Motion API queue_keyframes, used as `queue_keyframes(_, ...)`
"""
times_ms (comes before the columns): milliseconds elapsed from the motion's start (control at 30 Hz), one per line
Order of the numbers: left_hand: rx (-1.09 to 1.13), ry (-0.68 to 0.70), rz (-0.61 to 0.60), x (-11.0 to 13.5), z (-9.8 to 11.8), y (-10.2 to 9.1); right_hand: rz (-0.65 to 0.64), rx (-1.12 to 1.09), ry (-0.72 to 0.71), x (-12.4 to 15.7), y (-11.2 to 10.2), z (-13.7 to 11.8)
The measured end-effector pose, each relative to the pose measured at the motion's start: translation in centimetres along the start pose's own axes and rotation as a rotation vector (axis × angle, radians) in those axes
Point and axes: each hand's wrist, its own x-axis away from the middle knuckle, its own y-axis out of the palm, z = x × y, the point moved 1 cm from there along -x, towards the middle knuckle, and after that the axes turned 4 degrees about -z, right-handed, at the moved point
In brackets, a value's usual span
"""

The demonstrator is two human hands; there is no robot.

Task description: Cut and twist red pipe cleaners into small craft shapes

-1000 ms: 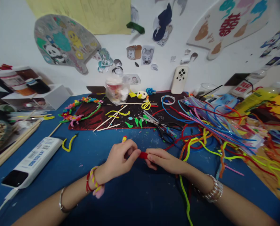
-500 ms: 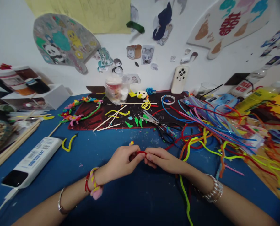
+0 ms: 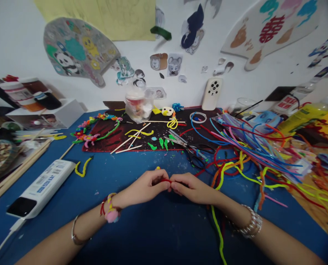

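Over the front of the blue table, my left hand (image 3: 149,186) and my right hand (image 3: 190,187) meet fingertip to fingertip. Both pinch a short red pipe cleaner (image 3: 166,180), most of it hidden by my fingers. A small yellow tip (image 3: 158,168) pokes up behind my left fingers; whether it is a ring or part of a craft piece I cannot tell. Beyond my hands lie two pairs of scissors (image 3: 195,159) and several small green pieces (image 3: 161,142) on a dark mat (image 3: 103,138).
To the right spreads a tangle of coloured pipe cleaners (image 3: 252,147). At left lie a white power bank (image 3: 42,187) with a cable and a bent yellow pipe cleaner (image 3: 81,168). A phone (image 3: 212,94) leans on the wall beyond wooden sticks (image 3: 131,139) and a bagged cup (image 3: 138,105).
My hands stay together on the red pipe cleaner, with my fingers slightly shifted around it. The whole view has moved a little; the things on the table lie as before.
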Motion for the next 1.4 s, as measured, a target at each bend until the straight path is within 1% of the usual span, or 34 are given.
queue_keyframes(67,0.045,-0.051,-0.068,-0.2,-0.3,-0.4,0.019,0.059,-0.015,0.0,-0.1,-0.1)
queue_keyframes(133,0.102,-0.082,-0.198,-0.4,-0.7,-0.9,0.030,0.086,-0.022,0.0,-0.2,-0.2)
queue_keyframes(167,0.116,-0.080,-0.242,-0.4,-1.0,-1.2,0.035,0.088,-0.024,0.0,-0.2,-0.3)
queue_keyframes(267,0.159,-0.023,-0.284,-0.6,-1.5,-1.9,0.035,0.071,-0.023,0.0,-0.3,-0.4)
queue_keyframes(400,0.108,0.001,-0.286,-0.4,-1.7,-2.2,0.031,0.051,0.002,0.0,-0.4,-0.5)
queue_keyframes(500,0.053,-0.021,-0.234,-0.3,-1.7,-2.2,0.086,0.038,0.002,0.0,-0.4,-0.5)
queue_keyframes(600,0.008,-0.033,-0.120,-0.3,-1.4,-2.2,0.150,0.039,0.017,-0.1,-0.5,-0.5)
queue_keyframes(700,-0.083,0.053,0.017,-0.4,-1.0,-2.0,0.175,0.035,0.033,-0.2,-0.6,-0.4)
queue_keyframes(800,-0.131,0.130,0.090,-0.4,-0.8,-1.7,0.207,0.059,0.043,-0.3,-0.7,-0.4)
queue_keyframes(900,-0.051,0.105,0.118,-0.5,-1.1,-1.2,0.285,0.175,0.015,-0.2,-0.9,-0.1)
queue_keyframes(1033,0.086,0.037,0.159,-0.7,-1.7,-0.6,0.397,0.435,-0.129,0.0,-0.8,0.5)
queue_keyframes(1167,0.156,0.019,0.229,-0.9,-2.0,0.0,0.445,0.626,-0.249,0.3,-0.4,1.1)
queue_keyframes(1267,0.219,0.028,0.273,-0.9,-2.1,0.4,0.466,0.645,-0.285,0.4,-0.1,1.2)
queue_keyframes(1333,0.240,0.034,0.293,-0.9,-2.1,0.6,0.485,0.604,-0.263,0.3,-0.1,1.0)
queue_keyframes(1400,0.222,0.040,0.320,-0.9,-2.2,0.7,0.490,0.523,-0.212,0.2,0.0,0.7)
